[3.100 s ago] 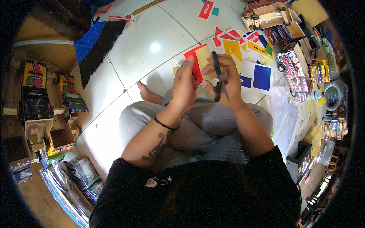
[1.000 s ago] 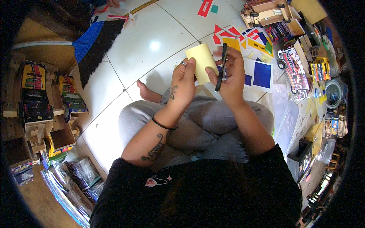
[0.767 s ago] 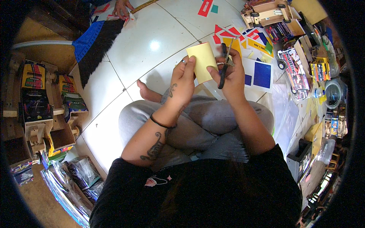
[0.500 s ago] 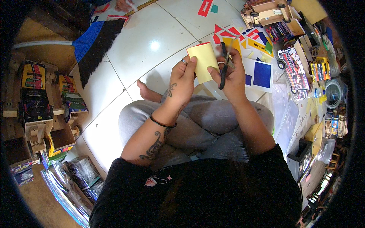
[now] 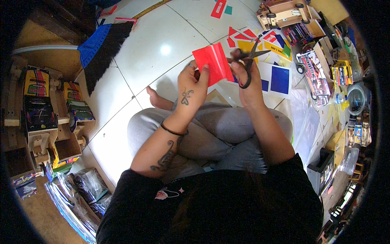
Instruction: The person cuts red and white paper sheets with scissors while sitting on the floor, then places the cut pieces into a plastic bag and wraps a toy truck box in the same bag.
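Observation:
My left hand (image 5: 194, 82) grips a glossy red sheet (image 5: 212, 61) by its left side, the thumb lying on the red face. The sheet is raised above my crossed legs and bends slightly along its right part. My right hand (image 5: 248, 81) has a pair of black-handled scissors (image 5: 252, 57) in its grasp, fingers through the handles. The scissor blades are spread apart and point away to the upper right, off the sheet. The right hand is close to the sheet's right edge; whether its fingertips touch it is hard to see.
Ahead on the tiled floor (image 5: 162, 67) lie red and yellow cut pieces (image 5: 243, 45) and a white sheet with blue rectangles (image 5: 280, 79). Wooden toy trucks (image 5: 315, 77) crowd the right side; more truck bodies (image 5: 40, 97) stand at left. Clear plastic sheets (image 5: 306, 122) lie by my right knee.
The sheet has turned from its pale yellow back to its red face. The scissors have swung open in my right hand. A hand at the top left has gone from view.

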`<state>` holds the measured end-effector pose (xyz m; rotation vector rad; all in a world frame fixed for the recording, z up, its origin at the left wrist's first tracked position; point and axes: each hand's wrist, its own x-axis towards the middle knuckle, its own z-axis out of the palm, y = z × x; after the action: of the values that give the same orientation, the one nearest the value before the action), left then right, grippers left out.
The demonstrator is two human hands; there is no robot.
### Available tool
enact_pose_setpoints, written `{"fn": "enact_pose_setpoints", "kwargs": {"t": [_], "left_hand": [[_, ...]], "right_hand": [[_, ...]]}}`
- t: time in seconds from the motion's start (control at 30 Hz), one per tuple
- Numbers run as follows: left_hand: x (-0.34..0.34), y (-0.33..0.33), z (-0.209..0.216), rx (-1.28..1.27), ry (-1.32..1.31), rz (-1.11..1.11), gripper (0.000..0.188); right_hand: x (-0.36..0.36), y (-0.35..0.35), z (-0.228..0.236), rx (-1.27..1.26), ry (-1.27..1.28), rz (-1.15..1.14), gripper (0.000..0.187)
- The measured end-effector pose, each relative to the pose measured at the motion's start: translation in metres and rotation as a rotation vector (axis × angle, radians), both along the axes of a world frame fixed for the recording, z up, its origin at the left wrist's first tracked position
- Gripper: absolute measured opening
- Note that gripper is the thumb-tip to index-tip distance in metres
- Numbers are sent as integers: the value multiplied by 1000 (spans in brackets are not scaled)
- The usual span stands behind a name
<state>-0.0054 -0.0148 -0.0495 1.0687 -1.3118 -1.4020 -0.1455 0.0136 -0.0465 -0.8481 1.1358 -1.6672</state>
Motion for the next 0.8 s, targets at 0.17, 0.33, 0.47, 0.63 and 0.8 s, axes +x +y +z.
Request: {"fn": "enact_pose_setpoints", "kwargs": {"t": [0.17,0.33,0.47,0.63,0.8], "left_hand": [[7,-9,-1,-303,-249,82,15],[11,-16,5,5,88,-6,17],[17,-17,11,34,-35,-92,19],[23,-19,8,-102,-185,24,20],[44,-41,9,-216,-218,251,18]], "right_hand": [[0,3,-1,-33,300,-63,46],[-10,3,2,35,226,-93,45],[-13,1,2,3,156,-71,45],[-15,2,-2,119,210,-35,43],[-14,0,-13,522,540,370,43]]}}
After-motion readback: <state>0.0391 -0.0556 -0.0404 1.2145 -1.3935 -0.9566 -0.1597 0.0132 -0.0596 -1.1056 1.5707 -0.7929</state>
